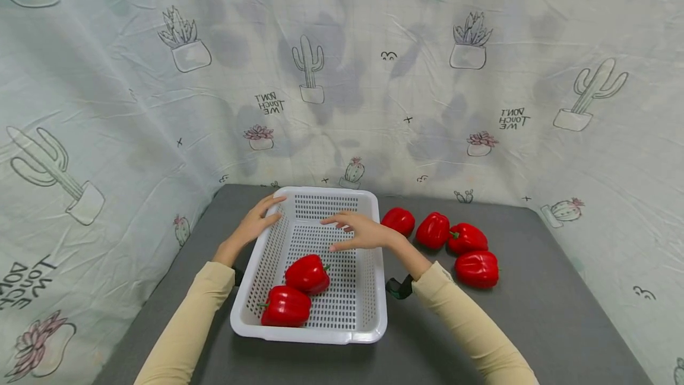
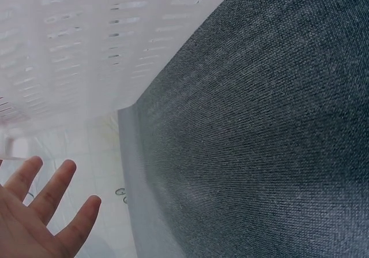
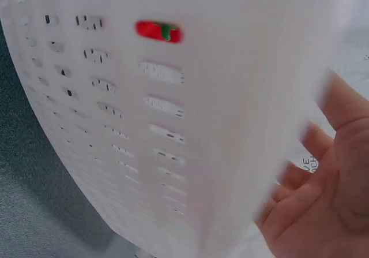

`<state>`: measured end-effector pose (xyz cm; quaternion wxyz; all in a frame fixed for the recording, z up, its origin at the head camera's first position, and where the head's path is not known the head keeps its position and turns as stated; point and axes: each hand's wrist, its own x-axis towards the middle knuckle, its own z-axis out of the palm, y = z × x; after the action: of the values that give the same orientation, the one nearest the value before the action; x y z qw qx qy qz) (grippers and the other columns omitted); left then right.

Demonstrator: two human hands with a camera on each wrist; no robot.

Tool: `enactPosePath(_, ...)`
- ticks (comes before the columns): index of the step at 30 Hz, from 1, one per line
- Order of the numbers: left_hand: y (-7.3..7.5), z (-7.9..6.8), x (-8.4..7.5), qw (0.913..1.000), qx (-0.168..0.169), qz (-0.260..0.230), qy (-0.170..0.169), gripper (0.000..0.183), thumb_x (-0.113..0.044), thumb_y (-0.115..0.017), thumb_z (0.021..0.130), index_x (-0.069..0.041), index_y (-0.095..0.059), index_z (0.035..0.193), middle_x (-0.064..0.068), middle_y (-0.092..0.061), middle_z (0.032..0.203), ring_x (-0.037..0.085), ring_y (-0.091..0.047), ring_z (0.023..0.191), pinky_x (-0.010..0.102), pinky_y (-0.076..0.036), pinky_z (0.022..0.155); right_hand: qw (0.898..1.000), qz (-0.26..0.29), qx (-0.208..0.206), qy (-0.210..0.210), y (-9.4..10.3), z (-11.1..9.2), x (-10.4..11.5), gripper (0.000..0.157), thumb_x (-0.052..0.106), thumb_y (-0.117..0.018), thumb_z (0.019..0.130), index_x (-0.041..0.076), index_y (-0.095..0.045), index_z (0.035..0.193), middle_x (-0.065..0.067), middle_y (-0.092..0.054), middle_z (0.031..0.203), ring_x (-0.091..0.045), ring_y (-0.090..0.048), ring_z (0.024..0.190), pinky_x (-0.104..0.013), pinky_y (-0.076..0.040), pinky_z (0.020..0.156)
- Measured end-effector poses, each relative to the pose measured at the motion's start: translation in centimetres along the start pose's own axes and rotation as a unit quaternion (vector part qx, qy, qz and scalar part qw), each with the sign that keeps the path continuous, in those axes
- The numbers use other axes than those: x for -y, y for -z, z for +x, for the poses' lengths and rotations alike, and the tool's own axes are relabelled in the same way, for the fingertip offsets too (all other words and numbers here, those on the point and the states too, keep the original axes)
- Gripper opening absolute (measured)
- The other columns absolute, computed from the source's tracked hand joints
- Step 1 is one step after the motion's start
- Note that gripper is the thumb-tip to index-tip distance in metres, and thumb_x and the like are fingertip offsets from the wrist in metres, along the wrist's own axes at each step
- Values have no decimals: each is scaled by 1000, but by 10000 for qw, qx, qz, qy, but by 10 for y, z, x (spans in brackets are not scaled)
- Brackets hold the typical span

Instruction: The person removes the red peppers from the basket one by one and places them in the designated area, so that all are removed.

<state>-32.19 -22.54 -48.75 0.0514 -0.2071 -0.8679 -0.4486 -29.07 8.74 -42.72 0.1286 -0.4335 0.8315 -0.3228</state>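
Note:
A white perforated plastic basket (image 1: 315,334) stands on the grey tabletop. Inside it, near the front left, two red bell peppers (image 1: 307,274) lie against each other. My left hand (image 1: 256,221) is at the basket's far left rim, its fingertips reaching over the edge. The left wrist view shows its fingers (image 2: 52,194) spread and holding nothing. Over the right half of the basket hovers my right hand (image 1: 363,232), fingers extended leftward and thumb apart, with nothing in it. In the right wrist view that hand (image 3: 323,194) appears beyond the basket's side wall (image 3: 219,125).
Several more red bell peppers (image 1: 477,269) lie in a loose group on the grey tabletop (image 1: 545,319), right of the basket. A pale curtain (image 1: 363,76) printed with potted cacti hangs behind and along both sides. A black wrist device (image 1: 399,288) sits beside the right cuff.

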Motion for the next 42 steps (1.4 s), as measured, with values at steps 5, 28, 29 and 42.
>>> enactPosePath(5, 6, -5, -22, 9998, 92, -172, 108, 46, -8, -51, 95, 4, -39, 138, 27, -18, 149, 48, -30, 128, 62, -39, 89, 9996, 191, 194, -123, 8, -1, 3, 61, 28, -71, 81, 14, -47, 136, -6, -46, 137, -25, -50, 118, -47, -41, 98)
enactPosePath(28, 7, -8, -38, 9996, 160, -145, 155, 46, -7, -48, 95, 7, -38, 137, 29, -17, 148, 48, -28, 130, 62, -37, 92, 9886, 315, 1468, -104, 8, 38, 0, 64, 25, -68, 85, 12, -40, 141, -8, -42, 142, -30, -43, 126, -46, -39, 101)
enactPosePath(29, 8, -8, -38, 9997, 156, -131, 157, 45, -7, -48, 95, 7, -38, 137, 29, -17, 148, 48, -27, 130, 63, -36, 92, 9872, 390, 1543, -126, 6, 40, -2, 64, 24, -68, 85, 11, -40, 140, -8, -42, 142, -29, -43, 126, -47, -37, 102)
enactPosePath(42, 4, 3, -4, 9999, 51, -48, 124, 46, -12, -50, 96, -3, -40, 139, 23, -18, 150, 46, -28, 131, 64, -33, 94, 9761, 402, 2101, -391, -17, 54, -6, 64, 28, -67, 84, 13, -40, 140, -5, -42, 142, -30, -40, 128, -36, -42, 97)
